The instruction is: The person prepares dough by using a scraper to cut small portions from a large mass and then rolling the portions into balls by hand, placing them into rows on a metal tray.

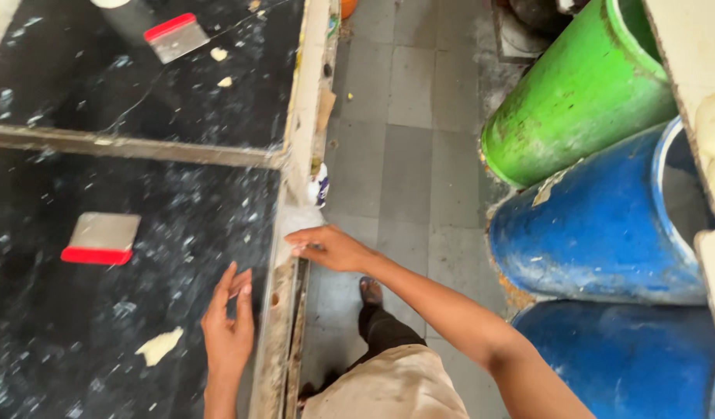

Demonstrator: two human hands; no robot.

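Red-handled scraper (101, 239) lies untouched on black desk (78, 326), dough scrap (159, 346) near it. Left hand (229, 324) hovers over desk edge, fingers apart, holding nothing. Right hand (329, 248) rests on edge strip (295, 225), fingers loosely curled w/ nothing clamped; drums (590, 225) far right.

The tabletop (140, 326) is polished black stone flecked with white, glossy and dusted with flour. Its edge (295, 202) at 12 o'clock from the right hand (330, 248) is worn, crusted and rough. The scraper (101, 239) at 10 o'clock from the left hand (228, 330) has a dull metal blade and red plastic grip. The floor (408, 155) is matt grey tile, stained. The drums (598, 225) at 3 o'clock are scuffed plastic, green and blue.
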